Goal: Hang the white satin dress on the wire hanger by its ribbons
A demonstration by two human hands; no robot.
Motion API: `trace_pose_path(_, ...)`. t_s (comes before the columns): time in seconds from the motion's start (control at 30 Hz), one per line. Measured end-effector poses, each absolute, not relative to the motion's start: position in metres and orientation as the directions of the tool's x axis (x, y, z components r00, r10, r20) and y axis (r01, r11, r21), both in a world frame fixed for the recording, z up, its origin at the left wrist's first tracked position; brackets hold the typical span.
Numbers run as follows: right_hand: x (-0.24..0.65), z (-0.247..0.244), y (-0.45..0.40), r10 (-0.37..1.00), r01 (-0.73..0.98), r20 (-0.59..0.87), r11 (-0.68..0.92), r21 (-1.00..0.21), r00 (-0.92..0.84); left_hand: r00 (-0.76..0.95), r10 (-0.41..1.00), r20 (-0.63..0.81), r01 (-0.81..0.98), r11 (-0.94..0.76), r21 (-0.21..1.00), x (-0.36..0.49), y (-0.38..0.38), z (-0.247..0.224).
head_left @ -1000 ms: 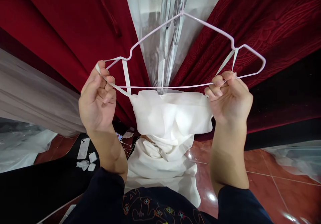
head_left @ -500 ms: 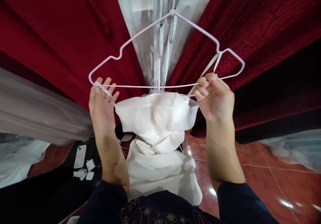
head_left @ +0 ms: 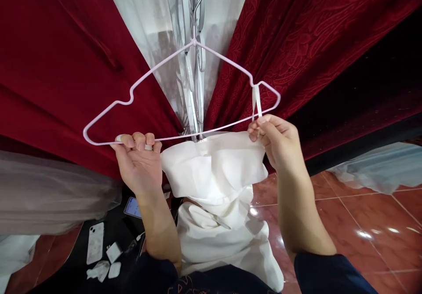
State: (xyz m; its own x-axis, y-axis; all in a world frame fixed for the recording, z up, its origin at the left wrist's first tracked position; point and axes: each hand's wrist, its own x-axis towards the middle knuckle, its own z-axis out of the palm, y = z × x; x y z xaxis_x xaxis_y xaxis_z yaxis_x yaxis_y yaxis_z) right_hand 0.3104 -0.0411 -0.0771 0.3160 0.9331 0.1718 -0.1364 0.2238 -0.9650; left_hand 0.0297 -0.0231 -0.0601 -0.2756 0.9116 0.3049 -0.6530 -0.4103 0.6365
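A pale pink clothes hanger (head_left: 165, 61) hangs by its metal hook in front of me, tilted down to the left. My left hand (head_left: 140, 160) curls its fingers round the bottom bar near the left end, with bits of a white strap showing at the fingers. One loop of the white dress strap (head_left: 257, 100) sits in the hanger's right notch. My right hand (head_left: 277, 138) is closed on this strap just below the bar. Between my arms the white dress (head_left: 217, 162) hangs under the hanger, its lower part folded and bunched.
Red curtains (head_left: 82, 56) flank a white drape with a metal rack (head_left: 187, 65) before it. At lower left, a black surface holds a white phone (head_left: 95, 243), a lit phone (head_left: 132, 207), a white charger (head_left: 114, 252) and a small white case (head_left: 114, 270). Red floor tiles (head_left: 356, 223) lie at right.
The hanger has shifted left and down in view, its hook now showing. My left fingers have gone from spread to curled round the bar. The right strap now hangs straighter from the notch.
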Motion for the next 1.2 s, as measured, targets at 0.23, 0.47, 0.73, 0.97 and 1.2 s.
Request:
trace_pose_path(0.23,0.311,-0.042,-0.031,0.880,-0.242,0.335,0.425,-0.872,0.338,-0.263,0.925,0.273,-0.587,-0.378,0.716,0.027,-0.024,-0.064)
trace_pose_path(0.47,0.340,-0.033,0.002,0.777,-0.431,0.224,0.536,-0.726,0.589,-0.289,0.914,0.283,-0.500,-0.397,0.770,0.030,-0.025,-0.063)
trace_pose_path(0.73,0.300,-0.089,-0.017,0.870,-0.405,0.052,0.279,-0.871,0.490,-0.297,0.921,0.253,-0.629,-0.388,0.674,0.047,-0.026,-0.070)
trace_pose_path(0.97,0.239,-0.072,-0.025,0.833,-0.563,0.171,0.492,-0.664,0.527,-0.335,0.923,0.191,-0.558,-0.358,0.749,0.056,-0.017,-0.086)
trace_pose_path(1.2,0.252,-0.087,-0.015,0.871,-0.543,0.270,0.472,-0.695,0.411,-0.363,0.892,0.270,-0.426,-0.416,0.803,0.039,-0.014,-0.098)
